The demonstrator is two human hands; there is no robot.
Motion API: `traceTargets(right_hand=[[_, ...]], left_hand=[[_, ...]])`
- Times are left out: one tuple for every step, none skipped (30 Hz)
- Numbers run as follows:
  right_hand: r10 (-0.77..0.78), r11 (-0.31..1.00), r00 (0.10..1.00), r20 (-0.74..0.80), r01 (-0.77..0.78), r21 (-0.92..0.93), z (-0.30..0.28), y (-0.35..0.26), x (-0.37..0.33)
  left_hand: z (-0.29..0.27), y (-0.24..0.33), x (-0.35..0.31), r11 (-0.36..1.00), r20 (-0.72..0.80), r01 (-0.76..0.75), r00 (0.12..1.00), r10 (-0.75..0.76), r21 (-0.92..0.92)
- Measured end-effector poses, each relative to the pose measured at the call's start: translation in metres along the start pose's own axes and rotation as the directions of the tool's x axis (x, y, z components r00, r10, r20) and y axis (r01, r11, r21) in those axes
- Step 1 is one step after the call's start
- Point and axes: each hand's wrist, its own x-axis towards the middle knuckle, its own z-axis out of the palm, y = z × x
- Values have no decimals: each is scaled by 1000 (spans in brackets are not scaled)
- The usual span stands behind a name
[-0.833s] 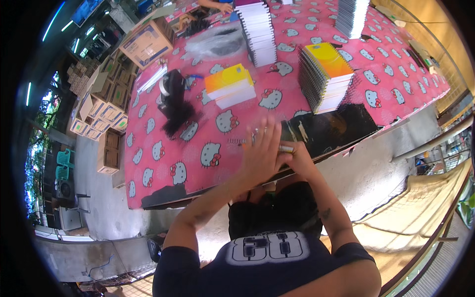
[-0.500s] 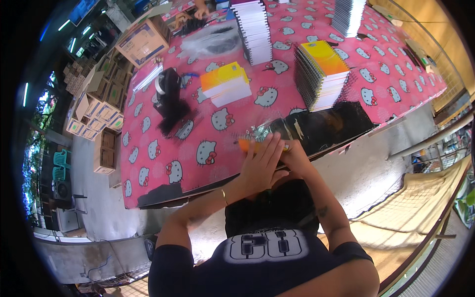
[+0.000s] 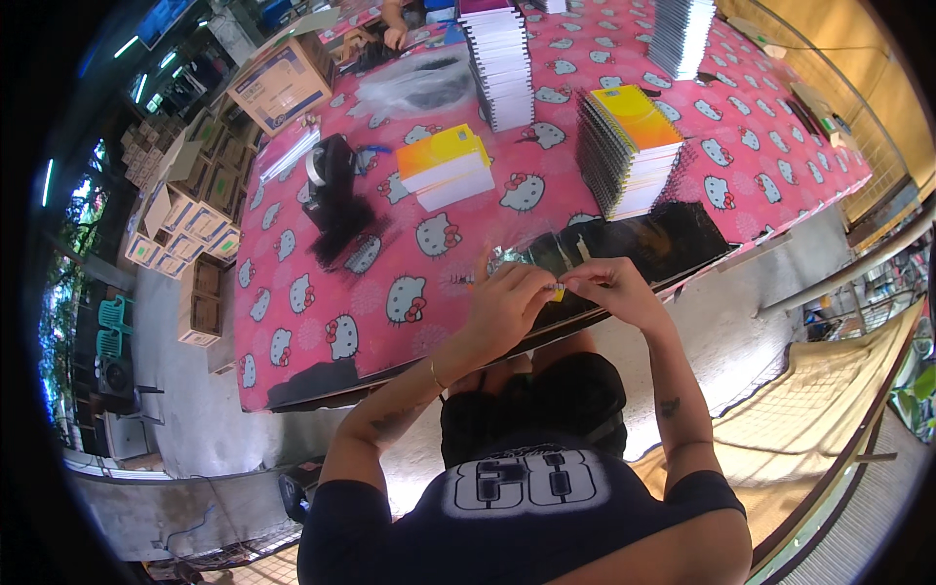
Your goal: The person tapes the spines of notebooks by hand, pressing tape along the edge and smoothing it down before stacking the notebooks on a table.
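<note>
At the table's front edge, a small yellow-orange notebook (image 3: 559, 295) lies mostly under my left hand (image 3: 505, 304), with a spiral wire along its far side. My left fingers are bent over the notebook, the thumb and fingertips closed at its right end. My right hand (image 3: 616, 291) pinches at that same corner, its fingertips meeting the left ones by the wire's end. Most of the notebook and the wire end are hidden by the hands. Beyond, to the right, stands a stack of spiral-bound yellow-orange notebooks (image 3: 629, 146). A stack of yellow-orange covered pads (image 3: 446, 168) without visible wire sits farther left.
Black binding wires (image 3: 341, 234) lie near a dark object with a tape roll (image 3: 317, 168). Taller notebook stacks (image 3: 499, 73) and clear plastic (image 3: 414, 86) are farther back, beside a cardboard box (image 3: 283, 86). Another person's hand (image 3: 394, 35) works at the far edge. Black patch (image 3: 663, 239) covers the table's front.
My right hand has moved out from behind the left to the notebook's right corner, elbow swung outward. My left hand has gone from lying flat to bent fingers closing at that corner.
</note>
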Motion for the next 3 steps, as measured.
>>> traceTargets(right_hand=[[0,1000,1000,15,0,7,0,-2,2],[0,1000,1000,31,0,14,0,-4,5],[-27,999,997,65,29,-32,-2,-4,7]], left_hand=[[0,0,-1,1000,-7,18,1000,-18,-21],[1,0,-1,998,-14,37,999,-37,-42],[2,1,-2,996,-19,56,998,-58,-62]])
